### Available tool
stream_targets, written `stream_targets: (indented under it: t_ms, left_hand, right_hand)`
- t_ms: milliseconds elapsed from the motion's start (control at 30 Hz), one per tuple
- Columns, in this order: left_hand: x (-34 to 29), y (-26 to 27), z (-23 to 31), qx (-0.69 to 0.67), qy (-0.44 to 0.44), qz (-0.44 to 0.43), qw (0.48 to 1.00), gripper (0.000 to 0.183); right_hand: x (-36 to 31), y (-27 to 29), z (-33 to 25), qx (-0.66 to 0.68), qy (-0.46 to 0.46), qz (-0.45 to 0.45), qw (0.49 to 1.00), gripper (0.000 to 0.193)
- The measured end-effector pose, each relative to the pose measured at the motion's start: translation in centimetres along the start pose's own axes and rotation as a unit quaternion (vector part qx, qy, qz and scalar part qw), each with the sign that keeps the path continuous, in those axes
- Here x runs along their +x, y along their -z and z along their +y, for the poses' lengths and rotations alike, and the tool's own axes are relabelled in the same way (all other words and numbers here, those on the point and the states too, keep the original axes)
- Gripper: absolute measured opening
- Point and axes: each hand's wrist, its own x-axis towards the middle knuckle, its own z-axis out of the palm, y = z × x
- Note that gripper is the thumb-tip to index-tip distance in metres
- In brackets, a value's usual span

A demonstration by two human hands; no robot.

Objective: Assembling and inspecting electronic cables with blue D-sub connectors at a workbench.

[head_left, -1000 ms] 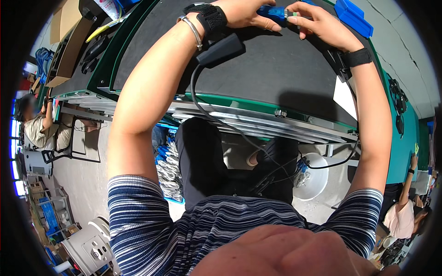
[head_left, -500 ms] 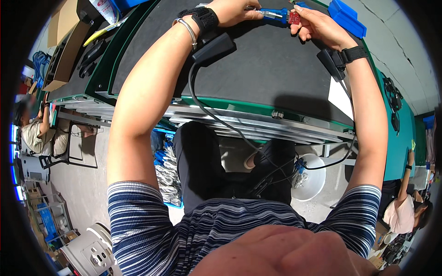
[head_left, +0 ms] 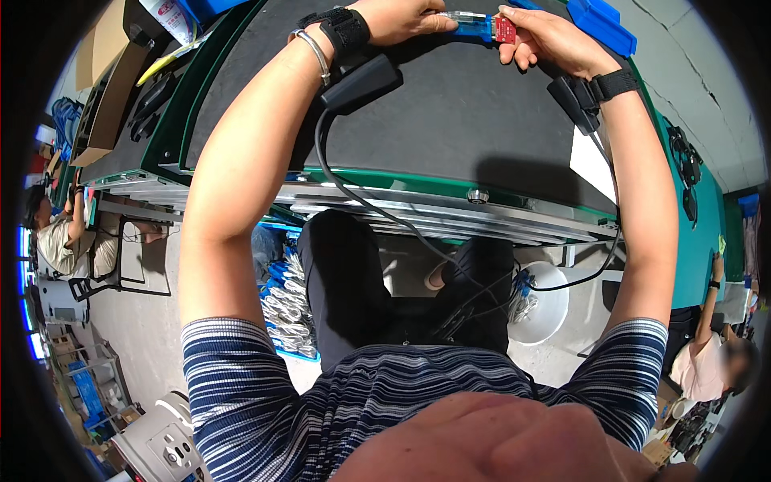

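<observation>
At the far edge of the black worktop [head_left: 450, 112], my left hand [head_left: 397, 20] pinches a blue cable plug [head_left: 474, 28] with a clear, silvery part near the fingertips. My right hand [head_left: 562, 42] is closed on a small red block [head_left: 503, 30] like a circuit board, held between thumb and fingers. Plug and red block meet end to end; whether one is pushed into the other cannot be made out. Both wrists wear black straps carrying dark boxes with cables.
A blue bin [head_left: 602, 28] lies right of my right hand. White paper [head_left: 592, 165] is by the right forearm. Below the table stand a crate of blue-and-white cables [head_left: 291, 309] and a white tub [head_left: 554, 301]. Other people sit far left [head_left: 60, 241] and right [head_left: 699, 369].
The view has shifted slightly, so the worktop sits a little further left. The plug shows a broader blue side, as if turned a little. Both hands keep their grip.
</observation>
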Motion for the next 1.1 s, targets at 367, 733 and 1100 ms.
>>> stream_targets:
  t_ms: [367,733,1100]
  left_hand:
    - [0.1,0.2,0.5,-0.027,0.025,0.012,0.999,0.041]
    - [0.0,0.3,0.7,-0.031,0.047,0.106,0.993,0.044]
    - [0.1,-0.2,0.2,-0.062,0.013,0.071,0.995,0.044]
  right_hand:
    - [-0.3,-0.7,0.2,-0.050,0.048,0.028,0.997,0.036]
    - [0.1,-0.4,0.6,-0.049,0.071,0.021,0.996,0.032]
    - [-0.3,-0.6,0.4,-0.052,0.049,0.052,0.996,0.039]
